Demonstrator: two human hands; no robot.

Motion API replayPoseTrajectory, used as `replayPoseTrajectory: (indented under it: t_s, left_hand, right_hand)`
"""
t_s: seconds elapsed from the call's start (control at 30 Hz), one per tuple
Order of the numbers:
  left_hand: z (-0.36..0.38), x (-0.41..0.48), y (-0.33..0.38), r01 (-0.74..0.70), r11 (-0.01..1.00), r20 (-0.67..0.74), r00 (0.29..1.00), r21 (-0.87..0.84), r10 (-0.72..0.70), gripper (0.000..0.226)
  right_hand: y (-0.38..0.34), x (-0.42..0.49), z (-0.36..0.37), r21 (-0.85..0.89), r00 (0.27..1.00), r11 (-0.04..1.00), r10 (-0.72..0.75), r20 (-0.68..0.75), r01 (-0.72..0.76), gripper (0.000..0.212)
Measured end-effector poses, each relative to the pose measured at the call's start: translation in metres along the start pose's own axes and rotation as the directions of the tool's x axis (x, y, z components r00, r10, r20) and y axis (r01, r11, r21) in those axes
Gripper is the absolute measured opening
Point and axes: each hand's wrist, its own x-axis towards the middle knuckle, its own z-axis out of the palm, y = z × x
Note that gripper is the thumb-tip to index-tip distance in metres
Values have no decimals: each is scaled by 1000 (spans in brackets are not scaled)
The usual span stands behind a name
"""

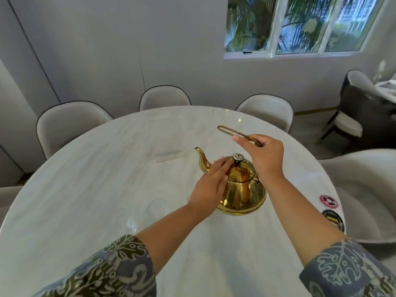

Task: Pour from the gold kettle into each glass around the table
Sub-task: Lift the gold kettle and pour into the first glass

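Note:
The gold kettle (pixel 240 189) stands on the round white marble table (pixel 85 168), spout pointing left and away. My right hand (pixel 263 155) grips its raised wire handle (pixel 231 130) above the lid. My left hand (pixel 210 185) lies flat with fingers extended against the kettle's left shoulder, fingertips near the lid knob (pixel 237 157). Clear glasses stand on the table near me: one (pixel 157 209) just left of my left wrist, another (pixel 130 221) further left and faint.
Pale upholstered chairs (pixel 70 123) ring the far side of the table; another (pixel 364 189) is at the right. Two round coasters (pixel 329 201) lie at the table's right edge. A clear flat rectangular object (pixel 170 156) lies mid-table.

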Motion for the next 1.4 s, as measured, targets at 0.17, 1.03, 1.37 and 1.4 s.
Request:
replayPoseTrajectory:
  t_s: [0.17, 1.03, 1.37, 1.4]
  left_hand:
    - [30, -18, 15, -45, 998, 103, 994, 36, 41, 47]
    - [111, -7, 13, -8, 997, 477, 878, 73, -28, 61]
    - [116, -3, 6, 62, 998, 483, 874, -4, -53, 64]
    - [118, -1, 1, 73, 997, 492, 869, -13, -57, 64]
  right_hand:
    - [8, -22, -36, -64, 999, 997, 31, -35, -34, 24]
    - [79, -8, -79, -487, 990, 867, 139, 40, -102, 38]
    - [84, 4, -66, -608, 972, 787, 209, 110, -101, 42]
    - [87, 7, -62, -624, 968, 775, 223, 114, -105, 42]
